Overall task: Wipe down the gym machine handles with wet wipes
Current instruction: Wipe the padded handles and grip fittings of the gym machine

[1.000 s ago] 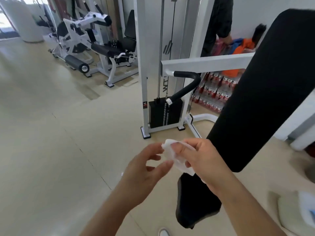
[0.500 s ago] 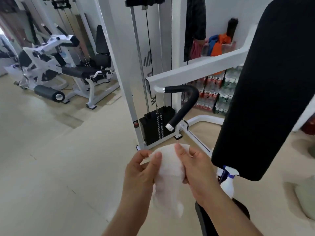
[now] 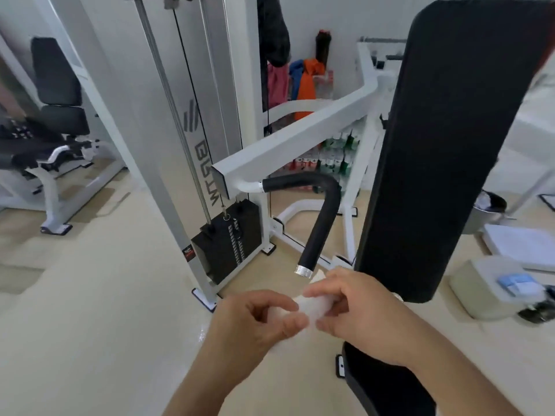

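Here, a crumpled white wet wipe (image 3: pixel 312 305) is bunched between two bare hands held low in front of the machine. The left hand (image 3: pixel 255 322) pinches one end between curled thumb and forefinger, and the right hand (image 3: pixel 360 313) curls its fingers round the other end. Just above the right knuckles hangs the silver end cap (image 3: pixel 303 271) of the bent black foam-sleeved handle (image 3: pixel 326 211); hand and cap sit close, though whether they touch cannot be told. The handle curves out of a white square steel arm (image 3: pixel 288 142) that slants up to the right. Close on the right hand's far side stands a tall black padded backrest (image 3: pixel 444 145), walling off that flank, and a black seat pad (image 3: pixel 387 382) lies under the right forearm. Behind the handle, a black weight stack (image 3: pixel 228 241) sits beside a white upright post (image 3: pixel 156 187), with packs of bottled drinks (image 3: pixel 330 157) by the wall. A pale lidded plastic tub (image 3: pixel 486 286) sits low at right. Open cream floor (image 3: pixel 90 295) spreads left of the hands, as far as a second white-framed machine with black pads (image 3: pixel 57 115).
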`<state>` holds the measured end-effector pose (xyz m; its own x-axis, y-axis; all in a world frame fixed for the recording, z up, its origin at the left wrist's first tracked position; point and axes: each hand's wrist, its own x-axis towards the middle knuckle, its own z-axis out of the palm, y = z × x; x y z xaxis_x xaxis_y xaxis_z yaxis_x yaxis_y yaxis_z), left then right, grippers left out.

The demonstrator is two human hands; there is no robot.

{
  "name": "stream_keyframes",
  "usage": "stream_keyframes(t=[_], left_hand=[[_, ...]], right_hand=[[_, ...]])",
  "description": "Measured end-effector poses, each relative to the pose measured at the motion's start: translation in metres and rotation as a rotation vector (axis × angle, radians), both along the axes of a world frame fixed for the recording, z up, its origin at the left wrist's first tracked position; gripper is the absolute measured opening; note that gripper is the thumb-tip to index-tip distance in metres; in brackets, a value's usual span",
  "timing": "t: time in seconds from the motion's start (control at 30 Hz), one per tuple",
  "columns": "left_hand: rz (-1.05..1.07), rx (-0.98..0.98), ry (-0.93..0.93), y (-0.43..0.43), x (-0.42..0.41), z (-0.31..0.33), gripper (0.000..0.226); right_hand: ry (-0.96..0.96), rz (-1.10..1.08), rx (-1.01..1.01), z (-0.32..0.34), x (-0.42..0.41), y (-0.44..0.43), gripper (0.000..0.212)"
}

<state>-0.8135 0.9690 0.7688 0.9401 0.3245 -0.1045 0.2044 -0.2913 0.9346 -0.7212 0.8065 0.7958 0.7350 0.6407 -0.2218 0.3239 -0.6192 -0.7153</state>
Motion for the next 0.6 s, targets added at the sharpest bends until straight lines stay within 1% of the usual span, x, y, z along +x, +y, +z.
stream_keyframes(t=[0.03, 0.07, 0.1, 0.13, 0.17, 0.23, 0.27, 0.33, 0.37, 0.43, 0.47, 0.5, 0.53, 0.6], left_hand=[[-0.108, 0.095, 0.061, 0.011, 0.002, 0.000, 0.035], [-0.214, 0.230, 0.102, 0.021, 0.004, 0.001, 0.028], [-0.306, 0.351, 0.118, 0.030, 0.006, 0.002, 0.022], [-0.348, 0.417, 0.101, 0.039, 0.008, 0.003, 0.018], [-0.347, 0.428, 0.058, 0.047, 0.012, 0.003, 0.016], [-0.302, 0.323, -0.072, 0.060, 0.019, -0.001, 0.016], [-0.314, 0.265, -0.108, 0.063, 0.022, -0.001, 0.022], [-0.386, 0.202, -0.114, 0.060, 0.025, -0.003, 0.041], [-0.423, 0.191, -0.111, 0.056, 0.025, -0.004, 0.040], [-0.464, 0.140, -0.103, 0.050, 0.027, -0.004, 0.014], [-0.476, 0.061, -0.082, 0.050, 0.029, -0.004, 0.006], [-0.477, -0.044, -0.061, 0.052, 0.032, -0.008, 0.013], [-0.452, -0.167, -0.018, 0.055, 0.035, -0.011, 0.019], [-0.383, -0.373, 0.058, 0.060, 0.041, -0.013, 0.022]], right_hand=[[-0.128, 0.011, -0.071, 0.001, -0.004, 0.008, 0.033], [-0.205, 0.001, -0.117, 0.001, -0.007, 0.015, 0.029], [-0.252, -0.030, -0.143, 0.001, -0.009, 0.020, 0.024], [-0.275, -0.074, -0.155, 0.002, -0.011, 0.024, 0.020], [-0.279, -0.132, -0.146, 0.004, -0.012, 0.026, 0.018], [-0.211, -0.268, -0.074, 0.008, -0.015, 0.030, 0.012], [-0.169, -0.325, -0.037, 0.010, -0.018, 0.033, 0.009], [-0.136, -0.378, -0.022, 0.011, -0.027, 0.040, 0.007], [-0.141, -0.390, -0.024, 0.009, -0.031, 0.044, 0.005], [-0.145, -0.431, 0.009, 0.005, -0.038, 0.047, 0.006], [-0.123, -0.471, 0.034, 0.003, -0.039, 0.046, 0.009], [-0.068, -0.526, 0.080, 0.001, -0.039, 0.044, 0.011], [0.028, -0.582, 0.161, -0.001, -0.039, 0.042, 0.012], [0.287, -0.645, 0.379, -0.005, -0.036, 0.038, 0.012]])
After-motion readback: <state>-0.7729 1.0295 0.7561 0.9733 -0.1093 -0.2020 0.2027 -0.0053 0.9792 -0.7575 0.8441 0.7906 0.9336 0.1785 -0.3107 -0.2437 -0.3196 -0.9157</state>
